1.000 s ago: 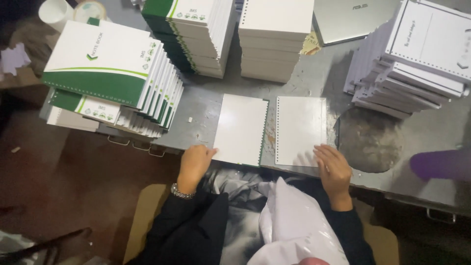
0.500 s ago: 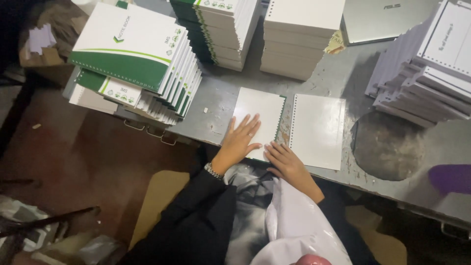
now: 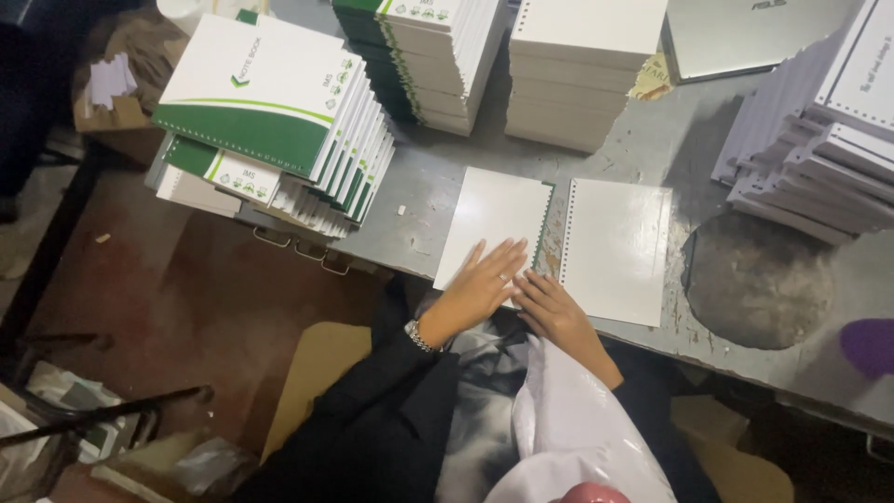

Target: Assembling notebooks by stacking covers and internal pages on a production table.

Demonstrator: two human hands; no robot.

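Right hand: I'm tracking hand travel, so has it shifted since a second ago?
Yes. The right hand has slid left, off the right-hand white sheet, toward the gap beside the left sheet.

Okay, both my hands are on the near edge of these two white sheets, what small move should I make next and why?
Probably slide the left sheet toward the right sheet to line up their punched edges. The left hand lies flat on the left sheet's near corner, the right hand sits by the gap, and the sheets lie side by side, slightly apart and not quite parallel.
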